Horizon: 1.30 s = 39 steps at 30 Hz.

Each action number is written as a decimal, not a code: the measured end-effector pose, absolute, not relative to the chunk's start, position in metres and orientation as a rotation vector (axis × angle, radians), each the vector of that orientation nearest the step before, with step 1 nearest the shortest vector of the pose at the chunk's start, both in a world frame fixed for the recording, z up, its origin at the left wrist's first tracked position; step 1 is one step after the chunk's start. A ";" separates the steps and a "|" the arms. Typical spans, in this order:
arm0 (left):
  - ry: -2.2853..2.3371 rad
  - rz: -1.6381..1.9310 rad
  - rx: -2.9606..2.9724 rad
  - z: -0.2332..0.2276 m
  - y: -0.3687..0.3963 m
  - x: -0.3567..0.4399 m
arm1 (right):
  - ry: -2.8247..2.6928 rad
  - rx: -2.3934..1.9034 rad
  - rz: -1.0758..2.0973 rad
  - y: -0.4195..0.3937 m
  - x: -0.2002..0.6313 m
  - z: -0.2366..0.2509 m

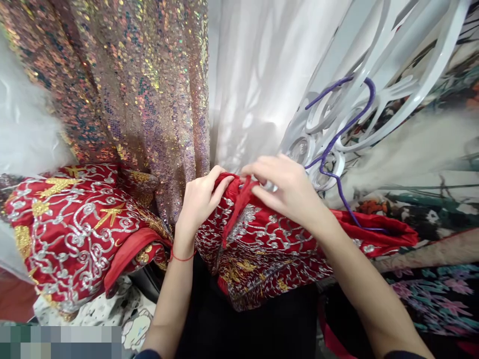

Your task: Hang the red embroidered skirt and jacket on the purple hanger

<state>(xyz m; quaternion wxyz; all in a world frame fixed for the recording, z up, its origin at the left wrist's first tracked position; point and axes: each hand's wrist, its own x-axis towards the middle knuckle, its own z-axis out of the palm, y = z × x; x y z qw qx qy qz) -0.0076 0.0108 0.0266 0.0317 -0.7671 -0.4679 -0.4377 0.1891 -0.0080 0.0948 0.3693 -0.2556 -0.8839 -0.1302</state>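
A red embroidered skirt-like garment, with silver scrollwork and gold motifs, spreads across my lap to the right. My left hand is closed, pinching its red upper edge between thumb and fingers. A narrow red fabric strip dangles from that edge between the hands. My right hand is somewhat blurred by motion; its thumb and fingers are at the red edge beside the strip and appear to grip the fabric there. A purple wire hanger has its lower end inside the right end of the garment.
On the left, another piece of red embroidered clothing lies bunched. A sequined curtain-like cloth hangs behind, beside white drapery. A white scrolled frame rises at the upper right, behind the hanger. Floral cloth fills the right side.
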 end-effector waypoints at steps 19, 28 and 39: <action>-1.505 -1.399 -2.330 0.024 0.002 -0.005 | -1.779 -0.874 0.195 -0.083 0.170 0.054; -1.553 -1.417 -2.246 0.023 -0.007 0.001 | -1.233 -1.410 1.028 -0.074 0.119 -0.150; -1.511 -1.480 -2.248 0.022 -0.013 0.003 | -0.935 -1.213 1.131 -0.064 0.100 -0.156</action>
